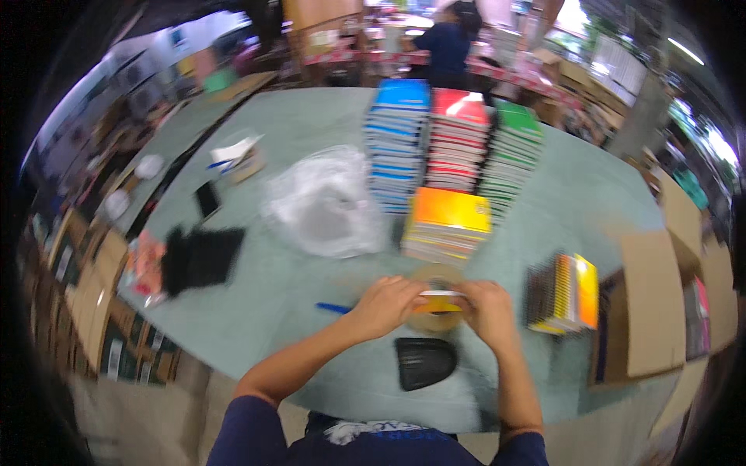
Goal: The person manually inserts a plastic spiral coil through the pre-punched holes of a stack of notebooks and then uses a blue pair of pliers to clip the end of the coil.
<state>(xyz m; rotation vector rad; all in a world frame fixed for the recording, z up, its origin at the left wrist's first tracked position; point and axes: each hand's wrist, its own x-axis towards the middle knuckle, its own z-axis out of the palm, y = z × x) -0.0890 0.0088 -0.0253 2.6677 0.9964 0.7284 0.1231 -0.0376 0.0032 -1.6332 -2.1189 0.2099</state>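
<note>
Tape roll [437,299] sits between our hands above the table [311,326], near the yellow stack [449,225]. Our left hand [386,305] and right hand [486,309] both pinch it, fingers closed on its edge. Black case [423,361] lies just below.

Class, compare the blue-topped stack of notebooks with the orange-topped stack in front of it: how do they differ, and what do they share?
The blue-topped stack is clearly taller than the orange-topped stack. The blue-topped stack stands in the back row beside red and green stacks; the orange-topped stack stands alone, nearer the person's hands. Their top covers differ in colour, blue against orange-yellow. Both are piles of notebooks resting on the grey-green table.
</note>
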